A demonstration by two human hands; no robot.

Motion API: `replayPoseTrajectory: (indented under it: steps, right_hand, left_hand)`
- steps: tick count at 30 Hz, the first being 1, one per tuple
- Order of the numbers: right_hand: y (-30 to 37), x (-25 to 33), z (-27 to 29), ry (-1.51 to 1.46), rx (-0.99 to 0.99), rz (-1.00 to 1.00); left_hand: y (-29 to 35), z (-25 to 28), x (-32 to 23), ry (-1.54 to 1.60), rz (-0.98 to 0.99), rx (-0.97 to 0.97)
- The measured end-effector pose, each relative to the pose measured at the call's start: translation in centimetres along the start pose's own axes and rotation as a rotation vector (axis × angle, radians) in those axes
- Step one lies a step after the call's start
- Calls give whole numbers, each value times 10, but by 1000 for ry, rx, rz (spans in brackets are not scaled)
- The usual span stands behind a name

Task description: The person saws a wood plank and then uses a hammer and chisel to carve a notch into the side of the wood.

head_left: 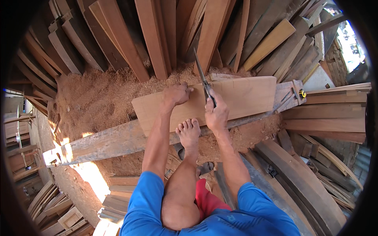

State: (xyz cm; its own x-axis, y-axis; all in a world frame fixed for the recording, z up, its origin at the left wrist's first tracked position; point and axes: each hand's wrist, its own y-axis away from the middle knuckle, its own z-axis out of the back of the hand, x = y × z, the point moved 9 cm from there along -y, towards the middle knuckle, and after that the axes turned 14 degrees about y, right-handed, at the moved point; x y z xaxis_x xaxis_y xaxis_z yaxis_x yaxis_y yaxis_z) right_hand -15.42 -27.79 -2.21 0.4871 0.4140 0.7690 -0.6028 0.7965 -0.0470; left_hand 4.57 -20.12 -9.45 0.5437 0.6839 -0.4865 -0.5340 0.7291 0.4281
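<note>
Sawdust carpets the floor of an open-air timber yard, where a person in a blue shirt works barefoot at the centre of the frame. The right hand is closed around the dark handle of a handsaw, whose narrow blade angles up and to the left, across the far edge of a pale wooden board. The left hand presses palm down, fingers spread, on the same board just left of the blade, so the two hands sit near each other but apart. A bare foot is planted on the board's near edge, between the forearms.

The board lies flat across a long, weathered beam that runs from the lower left of the frame toward the right centre. At the beam's right end, beyond the board, rests a yellow tape measure beside a grey plank. Dark planks lean in a dense row along the top of the frame, with one lighter plank tilted at upper right. More stacked timber fills the right side, curved pieces lie at lower right, and offcuts pile up at lower left.
</note>
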Motion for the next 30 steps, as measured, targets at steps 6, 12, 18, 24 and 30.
replayPoseTrajectory:
  steps: [6,12,18,24,30]
  right_hand:
    - [109,7,58,-50,70,12]
    - [25,-1,15,14,2,-10]
    - [54,6,30,92,-16,102]
    - [122,4,56,22,-12,60]
    - [11,-3,11,-4,37,-46]
  left_hand:
    - [4,4,22,57,27,-2]
    - [1,-6,1,53,-35,-36]
    - [-1,1,13,71,-2,-11]
    - [-6,-4,25,52,36,-26]
    - [1,-14,-2,27,-52,-26]
